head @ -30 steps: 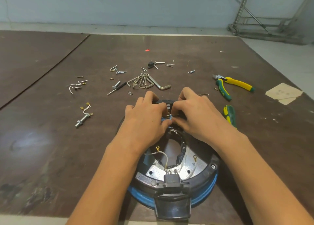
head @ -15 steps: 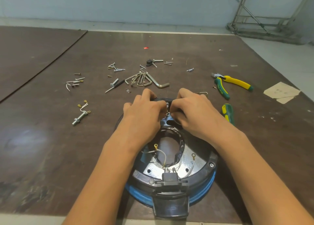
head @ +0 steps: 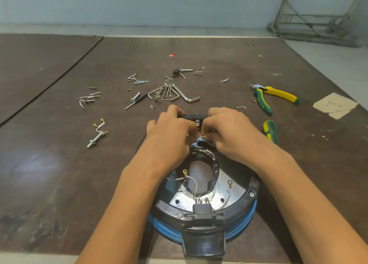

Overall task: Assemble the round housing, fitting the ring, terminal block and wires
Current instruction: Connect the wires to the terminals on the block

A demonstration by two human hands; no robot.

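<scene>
Both grips were pressed together, the left hand (head: 169,136) and right hand (head: 231,132) pinching a thin white wire (head: 201,137) just below the black terminal block (head: 194,116) at the far rim of the round housing (head: 253,188), which lay flat on the desk (head: 59,164), its black tab (head: 203,241) pointing back at the person. Since half a second before, the hands had stayed there, drawn slightly closer together. Hex keys (head: 171,93), pliers (head: 278,93) and a screwdriver (head: 270,131) lay beyond; the knuckles hid the joint.

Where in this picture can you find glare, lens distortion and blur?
Head view: a pale glare patch sits on the table at left; the metal plate inside the housing glints; the forearms splay toward the lower corners, a wide-angle effect; the pinched wire is too small to resolve.
</scene>
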